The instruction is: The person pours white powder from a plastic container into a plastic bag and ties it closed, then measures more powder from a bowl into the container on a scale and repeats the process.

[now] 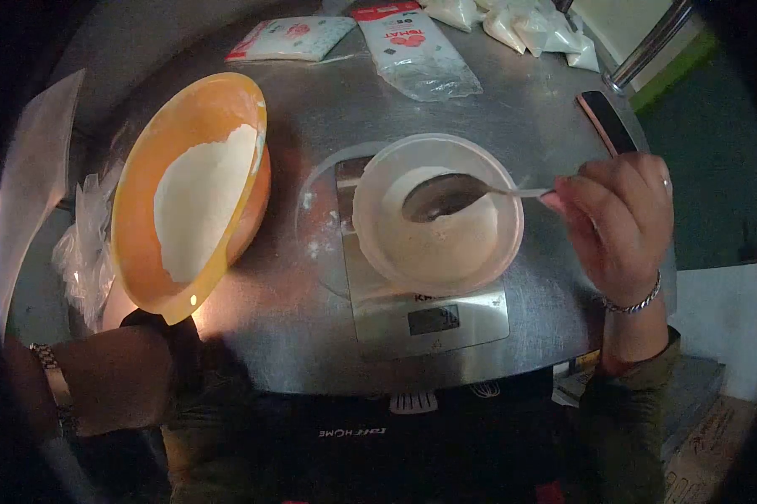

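Note:
My right hand (618, 214) is closed on the handle of a metal spoon (445, 196). The spoon's bowl hangs over a round plastic tub (515, 239) with pale powder inside. Under the tub, a silver kitchen scale (370, 319) rests on the metal table, its display too blurred to read. To the left, an orange bowl (139, 155) with white powder (202, 206) appears tilted. My left forearm, with a wristwatch (51, 370), lies below and left of that bowl. My left hand is mostly lost in shadow; whether it touches the bowl is unclear.
Two printed packets (290, 40) (412, 46) lie at the back of the metal table (303, 353). Several small bags of pale powder (521, 29) sit at the back right. A phone-like object (607, 124) is near the right edge. Clear plastic (89, 252) bunches at left.

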A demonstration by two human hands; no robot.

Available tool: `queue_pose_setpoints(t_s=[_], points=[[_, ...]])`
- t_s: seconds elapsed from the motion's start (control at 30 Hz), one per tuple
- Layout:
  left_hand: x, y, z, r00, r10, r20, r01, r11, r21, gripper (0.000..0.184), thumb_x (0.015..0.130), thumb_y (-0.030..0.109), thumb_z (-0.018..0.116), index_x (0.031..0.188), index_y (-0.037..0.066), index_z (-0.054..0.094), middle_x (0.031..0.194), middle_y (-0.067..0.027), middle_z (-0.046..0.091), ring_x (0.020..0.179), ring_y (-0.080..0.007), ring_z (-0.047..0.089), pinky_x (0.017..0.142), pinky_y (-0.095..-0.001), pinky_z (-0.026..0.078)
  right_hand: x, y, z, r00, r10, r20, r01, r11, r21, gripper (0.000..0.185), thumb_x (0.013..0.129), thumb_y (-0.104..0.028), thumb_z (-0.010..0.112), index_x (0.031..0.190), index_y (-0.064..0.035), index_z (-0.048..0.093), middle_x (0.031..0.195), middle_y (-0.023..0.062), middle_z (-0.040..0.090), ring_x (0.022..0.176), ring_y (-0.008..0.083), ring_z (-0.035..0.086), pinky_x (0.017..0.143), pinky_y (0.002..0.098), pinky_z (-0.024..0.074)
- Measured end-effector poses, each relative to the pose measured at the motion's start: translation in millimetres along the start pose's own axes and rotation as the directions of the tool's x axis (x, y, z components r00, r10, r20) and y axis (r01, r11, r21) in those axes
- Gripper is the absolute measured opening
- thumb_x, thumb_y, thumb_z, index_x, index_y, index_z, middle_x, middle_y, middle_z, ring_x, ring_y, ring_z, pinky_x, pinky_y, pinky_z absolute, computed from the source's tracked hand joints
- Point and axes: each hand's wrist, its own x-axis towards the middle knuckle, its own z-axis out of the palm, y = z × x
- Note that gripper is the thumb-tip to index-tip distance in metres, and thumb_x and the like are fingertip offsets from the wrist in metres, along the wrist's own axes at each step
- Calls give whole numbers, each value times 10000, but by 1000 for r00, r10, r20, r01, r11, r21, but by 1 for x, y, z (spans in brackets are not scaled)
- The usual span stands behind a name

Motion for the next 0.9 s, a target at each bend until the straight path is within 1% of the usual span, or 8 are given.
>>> queue_pose_setpoints(t_s=[0.07, 0.3, 0.4, 0.47, 0.6, 0.7, 0.77, 0.9], points=[[11, 0, -21, 980, -86, 182, 137, 948, -288, 375, 899, 157, 497, 1143, -127, 483, 862, -168, 583, 782, -301, 572, 764, -334, 497, -1, -5, -1, 999, -30, -42, 28, 999, -33, 209, 620, -175, 740, 778, -97, 627, 714, 31, 584, 604, 183, 510, 535, 306, 351], [-10, -14, -7, 959, -50, 277, 166, 896, -411, 397, 916, 189, 476, 1189, -98, 470, 924, -162, 585, 838, -271, 576, 766, -348, 496, -1, -2, -4, 988, 20, -155, -39, 992, -119, 192, 643, -162, 742, 783, -94, 630, 709, 32, 580, 619, 185, 539, 509, 296, 374], [-18, -11, -11, 945, -147, 291, 281, 823, -494, 395, 918, 191, 473, 1188, -97, 471, 926, -161, 585, 838, -269, 576, 766, -347, 495, 5, -2, -6, 994, 83, -66, -84, 996, -20, 141, 710, -134, 718, 792, -62, 628, 728, 48, 588, 634, 168, 555, 538, 279, 414], [-24, -9, -14, 932, -200, 304, 338, 782, -523, 394, 919, 193, 471, 1187, -96, 472, 927, -160, 585, 838, -268, 576, 766, -347, 495, 14, -6, -9, 867, 475, 150, -495, 788, 366, 91, 778, -106, 670, 810, -31, 628, 746, 63, 592, 651, 140, 562, 572, 262, 441], [-36, -6, -14, 909, -265, 321, 407, 725, -555, 391, 921, 195, 467, 1186, -93, 473, 930, -159, 585, 839, -265, 576, 765, -345, 495, 59, -5, -4, 882, 378, 281, -471, 712, 520, 71, 821, -90, 626, 833, -21, 634, 776, 70, 604, 678, 106, 568, 611, 247, 464], [-42, -10, -15, 903, -288, 318, 423, 719, -551, 390, 923, 197, 465, 1184, -92, 474, 931, -158, 585, 839, -263, 576, 765, -345, 494, 114, -22, 22, 939, 285, 193, -344, 757, 556, 96, 817, -121, 630, 810, -25, 629, 778, 61, 605, 693, 136, 587, 610, 268, 473], [-45, -14, -17, 899, -298, 321, 433, 717, -546, 389, 924, 199, 463, 1184, -91, 475, 933, -157, 585, 839, -262, 576, 765, -344, 494, 148, -37, 38, 994, -63, 85, 45, 980, 195, 112, 791, -146, 627, 780, -35, 621, 774, 60, 601, 702, 199, 596, 622, 311, 487], [-54, -19, -19, 894, -320, 314, 445, 720, -533, 387, 927, 201, 459, 1182, -88, 476, 935, -156, 585, 839, -259, 575, 764, -343, 494, 181, -71, 65, 937, -334, 103, 334, 942, 21, 108, 768, -159, 605, 758, -54, 626, 764, 62, 589, 712, 251, 589, 634, 354, 490]])
